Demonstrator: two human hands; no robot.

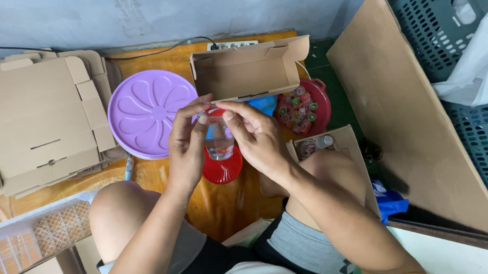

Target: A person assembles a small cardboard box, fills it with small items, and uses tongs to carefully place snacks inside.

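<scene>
Head view: small clear glass jar, red rim, in the grip of left hand and right hand.

Soft, even daylight is filling the scene, seemingly from above, and shadows are staying faint. A deeper shadow is pooling under the leaning cardboard sheet at right. The orange floor is showing mild sheen. Edges are bending slightly from wide-angle distortion; focus is holding sharp.

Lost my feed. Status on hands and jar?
Left hand and right hand both grip small clear jar. Red lid beneath. Open cardboard box behind.
</scene>
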